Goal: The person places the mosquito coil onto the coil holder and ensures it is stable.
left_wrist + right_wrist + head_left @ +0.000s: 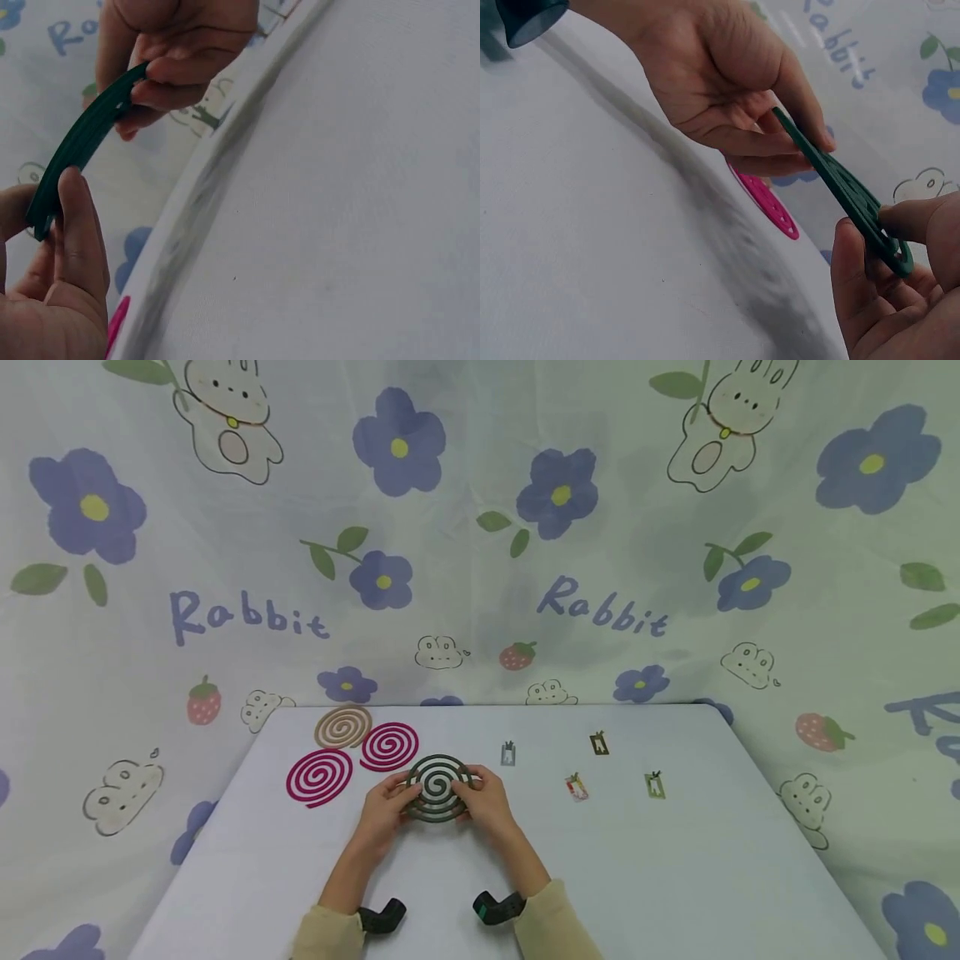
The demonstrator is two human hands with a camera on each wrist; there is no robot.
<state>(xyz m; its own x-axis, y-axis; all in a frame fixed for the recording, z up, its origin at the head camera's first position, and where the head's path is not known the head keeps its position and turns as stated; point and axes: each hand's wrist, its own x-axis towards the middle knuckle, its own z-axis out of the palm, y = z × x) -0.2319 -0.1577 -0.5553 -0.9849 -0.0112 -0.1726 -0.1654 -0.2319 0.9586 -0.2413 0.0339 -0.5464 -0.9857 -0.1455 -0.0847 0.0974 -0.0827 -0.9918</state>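
A dark green mosquito coil point(437, 786) is held up between both hands over the white table. My left hand point(384, 810) pinches its left edge, thumb on the upper face and fingers beneath. On the opposite edge, my right hand point(489, 806) grips the same way. Seen nearly edge-on in the left wrist view, the coil point(90, 127) looks slightly bowed. From the right wrist, the coil point(844, 191) slants between the two hands, raised off the tabletop.
Left of the hands lie two pink coils point(318, 776) point(390, 746) and a tan coil point(342, 727). Several small flat metal stands with cut-outs lie to the right: silver point(508, 754), dark point(599, 743), patterned point(576, 787) and green point(655, 786). A printed curtain point(465, 527) hangs behind the table point(660, 877).
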